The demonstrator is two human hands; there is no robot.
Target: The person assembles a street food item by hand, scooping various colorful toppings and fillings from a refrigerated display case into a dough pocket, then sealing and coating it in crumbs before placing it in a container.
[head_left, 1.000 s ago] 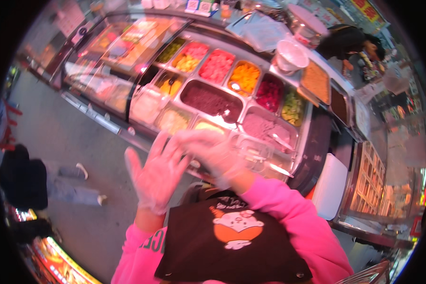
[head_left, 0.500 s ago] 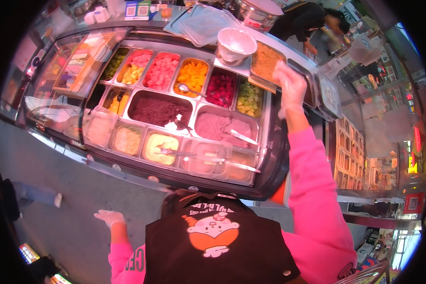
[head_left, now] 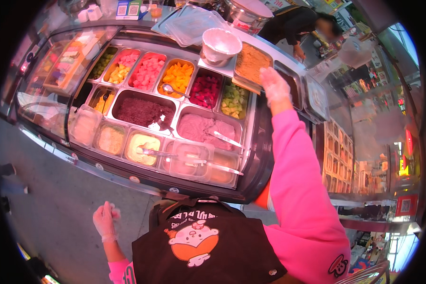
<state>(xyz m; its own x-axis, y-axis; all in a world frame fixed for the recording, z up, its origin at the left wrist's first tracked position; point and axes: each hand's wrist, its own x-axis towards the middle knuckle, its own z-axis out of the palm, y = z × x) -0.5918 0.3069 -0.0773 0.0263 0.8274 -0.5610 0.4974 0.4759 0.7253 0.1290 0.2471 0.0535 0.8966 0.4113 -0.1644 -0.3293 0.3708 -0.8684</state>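
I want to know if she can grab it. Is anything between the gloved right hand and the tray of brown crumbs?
No. The right hand already touches the near right edge of the tray of brown crumbs; nothing visible lies between them.

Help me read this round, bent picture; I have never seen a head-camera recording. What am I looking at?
A wide fisheye camera on a person's head looks down, so edges curve. The pink sleeves and dark apron are the wearer's. The right hand in a clear glove reaches to a metal pan of tan crumbs on a chilled counter of metal pans of cut fruit and pastes; whether it grips the pan is unclear. Beside it stands a white bowl. The gloved left hand hangs low, holding nothing. Another person works behind.
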